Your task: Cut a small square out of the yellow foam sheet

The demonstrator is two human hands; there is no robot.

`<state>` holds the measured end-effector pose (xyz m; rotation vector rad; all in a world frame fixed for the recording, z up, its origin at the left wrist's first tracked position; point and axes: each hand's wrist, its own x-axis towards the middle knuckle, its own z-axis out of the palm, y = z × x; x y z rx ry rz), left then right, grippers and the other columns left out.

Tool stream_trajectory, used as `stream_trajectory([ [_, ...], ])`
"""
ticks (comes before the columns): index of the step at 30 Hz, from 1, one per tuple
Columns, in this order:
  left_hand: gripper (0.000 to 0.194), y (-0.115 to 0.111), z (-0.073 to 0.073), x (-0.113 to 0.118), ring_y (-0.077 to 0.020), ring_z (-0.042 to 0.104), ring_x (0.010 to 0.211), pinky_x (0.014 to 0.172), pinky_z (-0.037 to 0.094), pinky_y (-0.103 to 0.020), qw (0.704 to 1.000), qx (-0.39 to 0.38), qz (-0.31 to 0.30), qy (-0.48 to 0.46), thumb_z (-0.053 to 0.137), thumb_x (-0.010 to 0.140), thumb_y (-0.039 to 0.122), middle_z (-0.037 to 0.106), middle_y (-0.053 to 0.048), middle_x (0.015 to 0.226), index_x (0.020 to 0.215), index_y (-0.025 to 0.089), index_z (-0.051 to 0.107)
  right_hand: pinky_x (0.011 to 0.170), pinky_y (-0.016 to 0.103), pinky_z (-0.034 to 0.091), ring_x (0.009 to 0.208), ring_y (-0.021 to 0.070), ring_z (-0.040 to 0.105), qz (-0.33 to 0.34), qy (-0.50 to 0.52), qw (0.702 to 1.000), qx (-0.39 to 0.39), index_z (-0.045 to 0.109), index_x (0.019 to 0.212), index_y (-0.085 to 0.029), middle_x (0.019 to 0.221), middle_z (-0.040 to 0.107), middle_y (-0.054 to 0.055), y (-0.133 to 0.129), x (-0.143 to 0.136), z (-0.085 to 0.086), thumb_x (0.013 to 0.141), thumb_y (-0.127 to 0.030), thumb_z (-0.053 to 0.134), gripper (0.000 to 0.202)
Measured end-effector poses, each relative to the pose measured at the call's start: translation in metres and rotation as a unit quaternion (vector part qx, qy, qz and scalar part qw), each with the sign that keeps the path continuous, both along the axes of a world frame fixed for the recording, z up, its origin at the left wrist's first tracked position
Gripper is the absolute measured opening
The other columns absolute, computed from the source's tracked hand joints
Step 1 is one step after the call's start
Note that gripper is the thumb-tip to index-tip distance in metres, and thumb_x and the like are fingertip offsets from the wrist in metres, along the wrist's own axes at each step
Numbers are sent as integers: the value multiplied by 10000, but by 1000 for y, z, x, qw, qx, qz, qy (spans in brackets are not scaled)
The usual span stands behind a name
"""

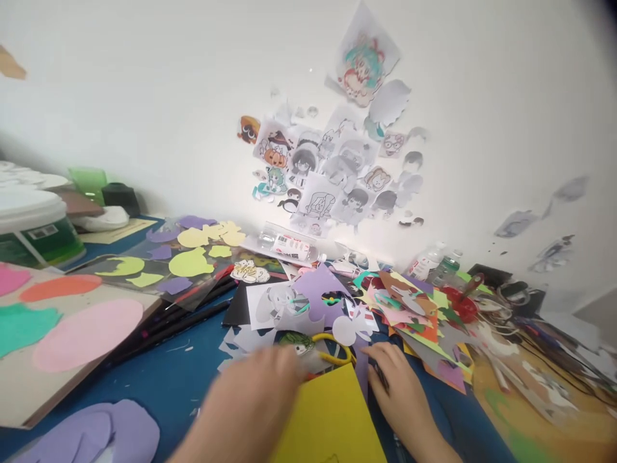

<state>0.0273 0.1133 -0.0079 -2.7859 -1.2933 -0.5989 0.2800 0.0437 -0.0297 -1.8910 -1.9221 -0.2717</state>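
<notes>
My left hand (255,402) is smeared by motion over the left edge of a yellow sheet (332,418), with its fingers bent; what they touch cannot be made out. To the right of the sheet, my right hand (398,386) lies low, fingers stretched towards a purple paper strip (361,363) and thumb apart. A dark thin thing (383,379) shows between its thumb and fingers, partly hidden. Just beyond the sheet are yellow-handled scissors (344,350), whose blades are hidden. Purple paper with cut-outs (321,283) and a printed character picture (274,305) lie behind them.
Coloured paper scraps (409,302) are heaped at right, near a red bowl (460,305). A plastic bottle (292,247) lies against the wall. At left are a board with paper shapes (130,292), a white tub (38,225) and purple cut-outs (130,431). Pictures (321,196) cover the wall.
</notes>
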Motion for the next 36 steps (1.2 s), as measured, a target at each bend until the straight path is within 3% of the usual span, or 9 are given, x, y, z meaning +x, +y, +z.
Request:
stream_trajectory([
  [1, 267, 20, 8, -5, -133, 495, 579, 495, 337, -261, 997, -23, 72, -2, 337, 837, 375, 534, -32, 664, 799, 195, 531, 676, 335, 528, 907, 226, 576, 4, 0, 1000, 1, 531, 1029, -221, 983, 582, 84, 4, -2, 3, 864, -109, 377, 252],
  [3, 303, 50, 19, -18, -205, 516, 642, 517, 294, -293, 987, -37, 156, -7, 322, 828, 397, 506, -73, 654, 789, 158, 504, 729, 359, 526, 955, 236, 560, 19, -2, 1000, 1, 516, 1061, -209, 1026, 573, 87, 13, -8, 10, 837, -88, 391, 284],
  [6, 210, 76, 19, -33, -111, 452, 598, 559, 323, -265, 979, -106, 171, -36, 368, 831, 319, 492, -14, 677, 824, 154, 498, 812, 396, 502, 1019, 255, 528, 47, -9, 999, 0, 514, 1083, -189, 1070, 561, 96, 32, -20, 24, 801, -78, 426, 316],
  [8, 245, 85, 13, -38, -66, 408, 556, 568, 366, -243, 967, -163, 184, -69, 396, 839, 383, 460, 42, 637, 841, 158, 491, 844, 402, 488, 1040, 259, 514, 62, -13, 998, -1, 523, 1097, -192, 1098, 555, 94, 47, -31, 33, 784, -80, 463, 338],
  [14, 348, 108, 0, -38, -45, 450, 564, 541, 426, -223, 905, -322, 217, -175, 415, 823, 475, 506, 36, 696, 912, 149, 500, 832, 399, 489, 996, 270, 525, 82, -19, 996, -7, 562, 1082, -167, 1073, 572, 100, 84, -57, 39, 741, -103, 562, 348],
  [21, 393, 108, -2, -35, -38, 445, 568, 520, 419, -209, 841, -401, 178, -317, 423, 809, 512, 520, 29, 724, 933, 151, 515, 832, 409, 485, 982, 276, 535, 79, -8, 997, -4, 566, 1097, -160, 1071, 581, 102, 91, -57, 19, 773, -182, 589, 326],
  [27, 343, 97, 6, -28, -31, 319, 394, 428, 310, -196, 802, -383, 126, -441, 422, 811, 507, 351, 109, 463, 734, 174, 455, 827, 425, 482, 997, 291, 528, 79, -8, 997, -7, 549, 1133, -181, 1103, 572, 102, 96, -56, 15, 790, -233, 605, 351],
  [31, 336, 91, 17, -28, -73, 395, 370, 443, 329, -214, 791, -338, 125, -494, 501, 743, 508, 449, 93, 402, 692, 229, 321, 841, 420, 478, 1016, 292, 524, 78, -13, 997, -7, 536, 1154, -178, 1125, 564, 107, 98, -55, 15, 793, -208, 614, 371],
  [36, 390, 82, 36, -32, -144, 500, 421, 487, 422, -269, 775, -310, 143, -532, 543, 656, 536, 536, 45, 432, 740, 249, 292, 826, 425, 485, 1005, 296, 532, 75, -16, 997, -8, 529, 1167, -176, 1129, 564, 108, 97, -53, 12, 786, -221, 631, 397],
])
